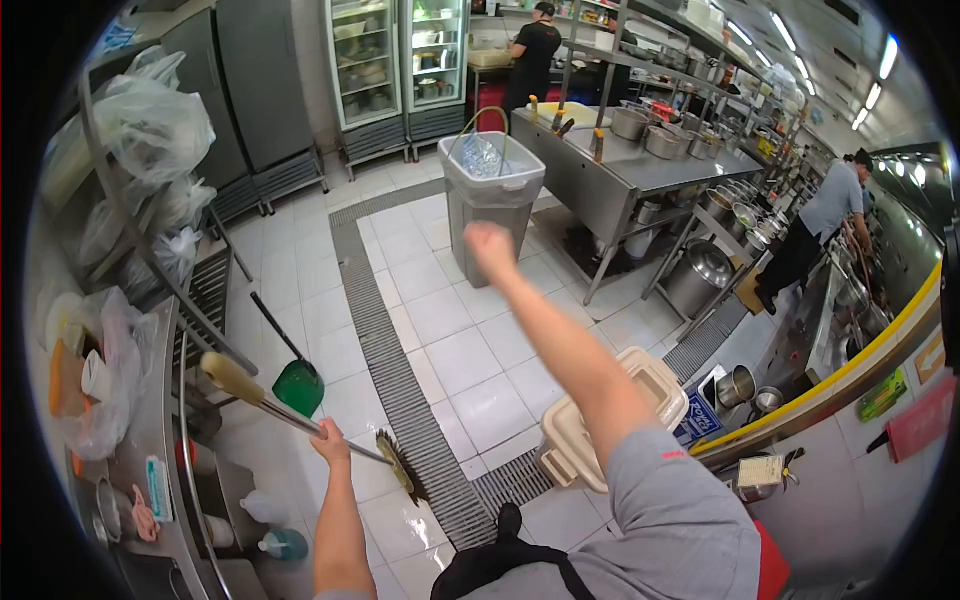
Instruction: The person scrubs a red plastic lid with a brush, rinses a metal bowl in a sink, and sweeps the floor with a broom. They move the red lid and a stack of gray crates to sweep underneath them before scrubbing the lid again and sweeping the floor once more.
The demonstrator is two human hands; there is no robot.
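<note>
No text legible anywhere.
- Blue placard [700, 420] leaning by floor drain: white print, too small to read.
- Green sticker [882, 396] on yellow-edged wall: blurred.
- Red sign [922, 432] beside it: no characters resolvable.
- Orange arrow sign [930, 357] above: lettering unclear.
- Grey sleeve [690, 510]: small red mark [672, 455], unreadable.
- Blue-white pack [158, 488] on left bench: print illegible.

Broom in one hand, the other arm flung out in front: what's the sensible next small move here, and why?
Probably bring the right hand, a raised fist that looks empty, down onto the broom. Only the left hand grips its handle, and the bristles rest on the tiles beside the floor grate, so a steadier two-handed sweep looks likeliest.
</note>
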